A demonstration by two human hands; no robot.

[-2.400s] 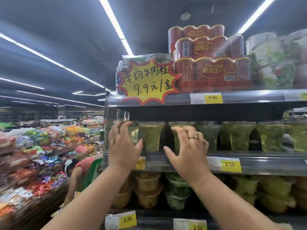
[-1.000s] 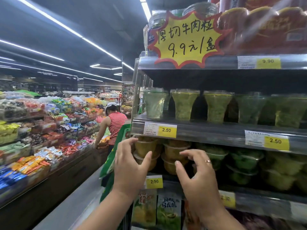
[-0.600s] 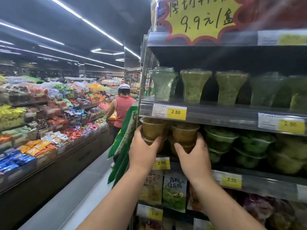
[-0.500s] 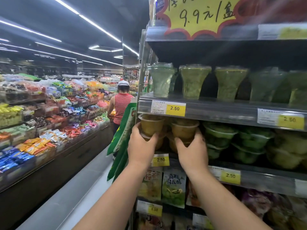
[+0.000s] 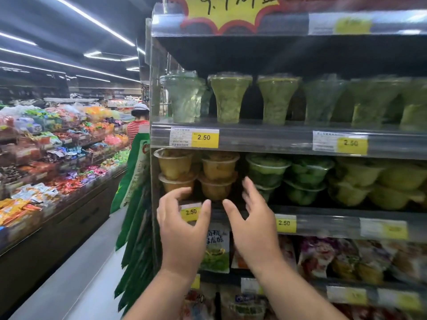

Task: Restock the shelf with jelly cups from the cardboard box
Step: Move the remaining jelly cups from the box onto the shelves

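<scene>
The jelly cups point(image 5: 217, 169) in question stand at the left end of the middle shelf point(image 5: 323, 221), arranged as two stacks of two, four amber cups in all. Both hands are raised just in front of the lower pair. The left hand point(image 5: 182, 229) and the right hand point(image 5: 253, 227) hold nothing. The fingers point(image 5: 250, 188) of each are spread and lightly arched, with the thumbs angled toward each other. Whether any fingertip touches a cup cannot be told. The cardboard box is not in view. Each cup is judged to be a thin, clear plastic tub with a film seal: light, a little flexible in the wall, smooth, and liable to dent or burst at the seal if squeezed. Take hold at the side wall just below the flared rim, thumb on one side and fingers opposite, and lift a stack from the lower cup, since the upper cup merely rests on it and may slide off. To the right stand four green cups point(image 5: 268, 167), also in two stacks of two, followed by paler cups too blurred to count. The shelf above carries tall cups point(image 5: 230, 98), probably six in the front row. Three price tags point(image 5: 285, 223) marked 2.50 sit on the middle shelf edge.
</scene>
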